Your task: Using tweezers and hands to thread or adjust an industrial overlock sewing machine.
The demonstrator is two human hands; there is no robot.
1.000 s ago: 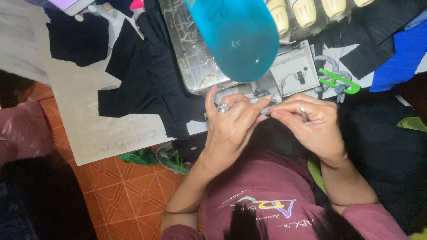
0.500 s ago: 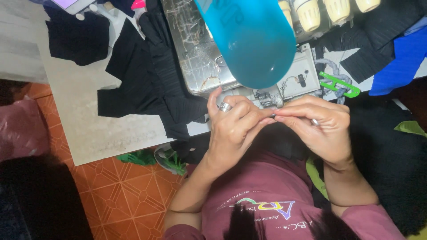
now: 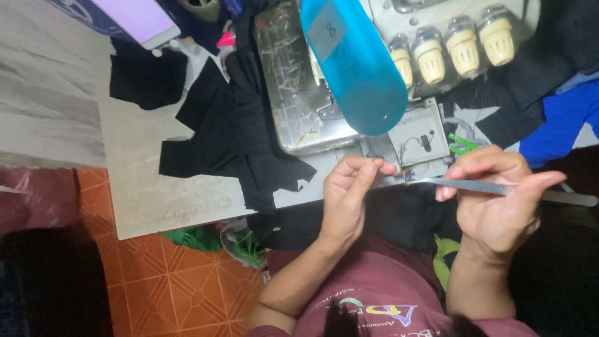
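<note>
My right hand [image 3: 499, 203] grips long metal tweezers [image 3: 480, 186], their tip pointing left at the front of the sewing machine [image 3: 349, 100]. My left hand [image 3: 346, 200] is just left of that tip, with thumb and fingers pinched together at the machine's front edge; whether it holds a thread I cannot tell. A blue curved plastic piece [image 3: 352, 62] blocks part of the machine. Black fabric [image 3: 231, 137] lies on the table left of my left hand.
Several cream thread cones [image 3: 458, 47] stand at the machine's back right. A lit phone [image 3: 137, 19] lies at the far left. Green-handled snips [image 3: 462, 145] and blue cloth [image 3: 555, 125] are at the right. Orange floor tiles [image 3: 162, 281] and green scraps [image 3: 199, 237] are below the table [image 3: 137, 187].
My hands have drawn apart: the right hand pulled back to the right with the tweezers, and the left hand came slightly down off the machine's front.
</note>
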